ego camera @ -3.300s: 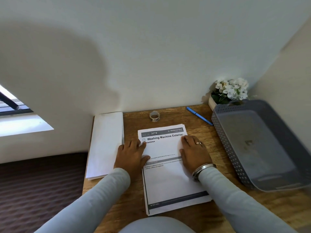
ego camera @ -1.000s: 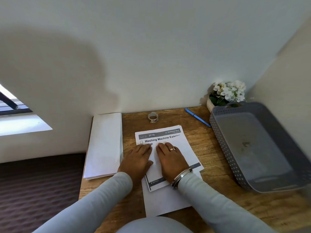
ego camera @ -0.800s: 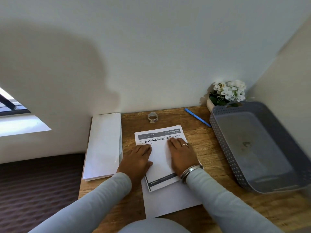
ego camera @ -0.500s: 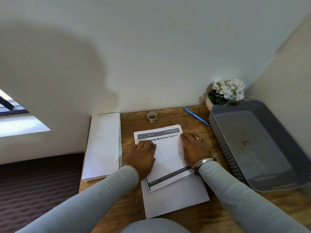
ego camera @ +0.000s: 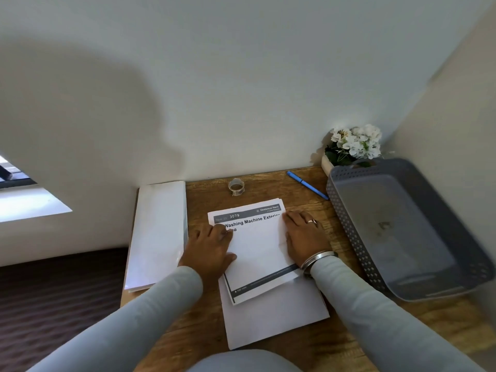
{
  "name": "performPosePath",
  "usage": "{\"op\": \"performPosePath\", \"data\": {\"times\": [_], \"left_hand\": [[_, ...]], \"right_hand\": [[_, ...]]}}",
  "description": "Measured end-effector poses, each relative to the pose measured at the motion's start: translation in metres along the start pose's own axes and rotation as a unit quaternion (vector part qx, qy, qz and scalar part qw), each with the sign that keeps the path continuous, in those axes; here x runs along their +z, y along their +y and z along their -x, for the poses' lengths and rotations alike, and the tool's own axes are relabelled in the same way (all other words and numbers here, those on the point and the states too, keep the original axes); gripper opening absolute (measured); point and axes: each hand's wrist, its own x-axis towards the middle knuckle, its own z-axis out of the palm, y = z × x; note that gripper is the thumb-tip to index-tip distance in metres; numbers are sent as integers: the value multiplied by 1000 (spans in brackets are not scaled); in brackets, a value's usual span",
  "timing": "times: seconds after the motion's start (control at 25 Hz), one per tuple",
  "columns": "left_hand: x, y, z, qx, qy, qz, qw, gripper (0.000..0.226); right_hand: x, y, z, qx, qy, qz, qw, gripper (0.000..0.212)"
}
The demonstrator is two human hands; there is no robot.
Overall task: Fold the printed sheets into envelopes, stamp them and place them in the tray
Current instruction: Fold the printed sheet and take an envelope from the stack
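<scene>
Your hands had slid apart from the middle of the printed sheet (ego camera: 257, 248) to its sides. Left hand (ego camera: 209, 245) and right hand (ego camera: 303, 237) pressed flat, fingers straight. That sheet lay mid-desk (ego camera: 268, 186) over white paper (ego camera: 273, 318), the grey tray (ego camera: 346, 224) beside your right hand.

I am looking at a wooden tabletop (ego camera: 268, 187) set into a corner of the room. A stack of white paper (ego camera: 158, 232) lies along its left edge. At the back, near the wall, stands a small roll of tape (ego camera: 236, 187). To the right of it a blue pen (ego camera: 307, 185) lies at a slant. A pot of white flowers (ego camera: 354, 146) fills the back right corner, just behind a grey perforated tray (ego camera: 349, 229) that takes up the right side. In the middle, a folded printed sheet (ego camera: 257, 251) lies on a blank white sheet (ego camera: 273, 318).
</scene>
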Motion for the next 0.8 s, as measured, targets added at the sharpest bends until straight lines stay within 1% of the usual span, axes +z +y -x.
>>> {"op": "performPosePath", "data": {"times": [0.12, 0.16, 0.2, 0.32, 0.44, 0.56, 0.72, 0.8], "left_hand": [[4, -11, 10, -16, -11, 7, 1000, 72], [3, -9, 10, -23, -16, 12, 1000, 71], [4, -8, 10, -28, -14, 16, 999, 71], [6, -8, 10, -29, -10, 16, 999, 73], [4, -8, 11, -34, -16, 17, 999, 73], [4, -8, 10, -35, -16, 15, 999, 73], [3, -9, 11, -29, 5, 41, 999, 72], [0, -7, 11, -35, 4, 55, 998, 73]], "right_hand": [[2, -9, -2, 9, 10, 32, 999, 58], [3, -18, -1, -1, 10, 45, 999, 59], [5, -30, 0, -26, 6, 49, 998, 60], [15, -79, 11, -115, -24, 15, 993, 66], [23, -102, 17, -136, -24, 12, 990, 71], [21, -80, 12, -120, -9, 3, 993, 64], [8, -20, -1, -52, 22, -4, 998, 58], [0, -1, -5, -37, 14, 0, 999, 58]]}}
